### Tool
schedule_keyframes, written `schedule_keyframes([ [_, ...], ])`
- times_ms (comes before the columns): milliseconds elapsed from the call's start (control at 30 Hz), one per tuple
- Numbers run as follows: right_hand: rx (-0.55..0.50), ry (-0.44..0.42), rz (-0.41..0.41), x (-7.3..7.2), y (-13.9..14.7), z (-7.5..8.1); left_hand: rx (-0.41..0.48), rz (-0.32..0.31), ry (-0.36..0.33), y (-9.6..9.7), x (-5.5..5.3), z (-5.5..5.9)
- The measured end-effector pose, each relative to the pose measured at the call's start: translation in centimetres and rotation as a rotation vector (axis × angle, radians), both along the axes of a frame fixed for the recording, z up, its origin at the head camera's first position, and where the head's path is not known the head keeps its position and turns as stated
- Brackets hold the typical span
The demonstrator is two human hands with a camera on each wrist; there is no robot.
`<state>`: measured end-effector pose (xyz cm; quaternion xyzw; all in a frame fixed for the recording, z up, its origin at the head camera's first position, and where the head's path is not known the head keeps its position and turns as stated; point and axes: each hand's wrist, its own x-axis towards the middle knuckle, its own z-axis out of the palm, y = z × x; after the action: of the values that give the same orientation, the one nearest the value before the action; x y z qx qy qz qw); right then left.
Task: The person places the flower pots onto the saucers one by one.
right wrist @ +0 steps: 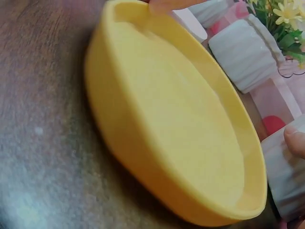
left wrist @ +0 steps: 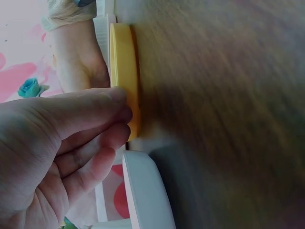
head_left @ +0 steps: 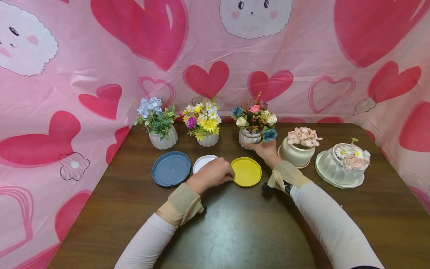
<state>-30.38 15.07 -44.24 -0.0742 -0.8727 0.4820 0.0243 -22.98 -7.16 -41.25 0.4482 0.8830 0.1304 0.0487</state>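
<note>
My left hand (head_left: 214,172) pinches the left rim of a shallow yellow saucer (head_left: 247,172), which lies on the table. In the left wrist view the thumb and fingertips meet at the edge of that saucer (left wrist: 125,62). My right hand (head_left: 267,152) grips a white ribbed pot (head_left: 248,137) behind the saucer, its thumb at the front. Teal, pink and cream artificial flowers (head_left: 255,116) fill the pot. Only part of the thumb (right wrist: 296,141) on the pot shows in the right wrist view. A white saucer (head_left: 203,161) lies partly hidden behind my left hand.
A blue saucer (head_left: 171,169) lies at the left. Behind it stand pots of blue flowers (head_left: 163,137) and yellow flowers (head_left: 208,140). At the right, a cream pot (head_left: 295,152) and a white pot (head_left: 347,172) each sit on saucers. A pink heart-print cloth (head_left: 242,52) hangs behind the table.
</note>
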Motion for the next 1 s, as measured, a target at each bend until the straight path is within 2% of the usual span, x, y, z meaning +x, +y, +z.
schedule_keyframes([
  [467,0.012,0.020,0.001,0.3,0.5,0.6,0.002,-0.006,0.008,0.2,0.1,-0.1],
  [1000,0.021,0.054,0.054,0.7,1.3,1.6,0.005,-0.007,0.009,0.2,0.1,-0.1],
])
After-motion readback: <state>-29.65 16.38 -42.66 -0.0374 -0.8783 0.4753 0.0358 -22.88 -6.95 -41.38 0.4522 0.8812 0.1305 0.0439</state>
